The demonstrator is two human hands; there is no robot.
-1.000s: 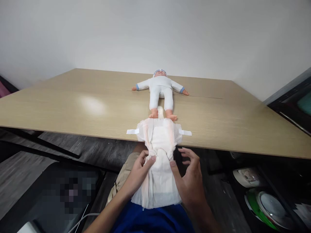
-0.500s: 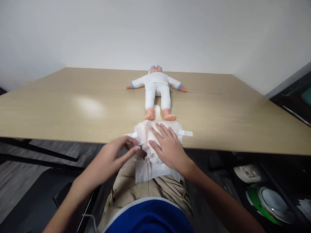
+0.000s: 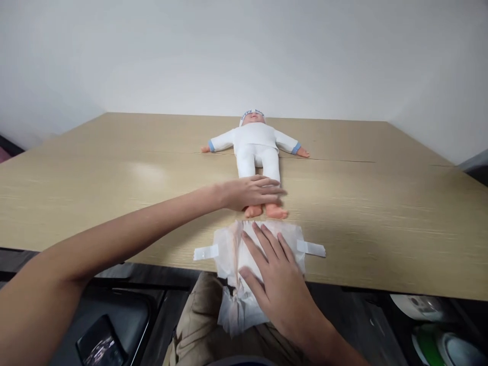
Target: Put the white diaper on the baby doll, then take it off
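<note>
A baby doll (image 3: 255, 136) in a white suit with blue cuffs and a lettered headband lies on its back, arms spread, feet towards me. Across its lower legs rests my left hand (image 3: 254, 192), fingers stretched out; its thumb is hidden. Nearer to me an unfolded white diaper (image 3: 224, 254) lies at the table edge, its front part hanging over towards my lap. A white tape tab (image 3: 315, 249) sticks out on the right, and another tab (image 3: 206, 252) on the left. My right hand (image 3: 276, 277) presses flat on the diaper with its fingers spread.
The wooden table (image 3: 362, 213) meets a white wall behind the doll. Below on the left, a dark phone (image 3: 101, 343) lies on a black chair (image 3: 141, 310). At lower right, a white and green round object (image 3: 430, 340) sits under the table.
My left hand has moved from the diaper's left side forward onto the doll's legs. The right hand stays on the diaper. The view has shifted, showing the diaper's left tab more fully.
</note>
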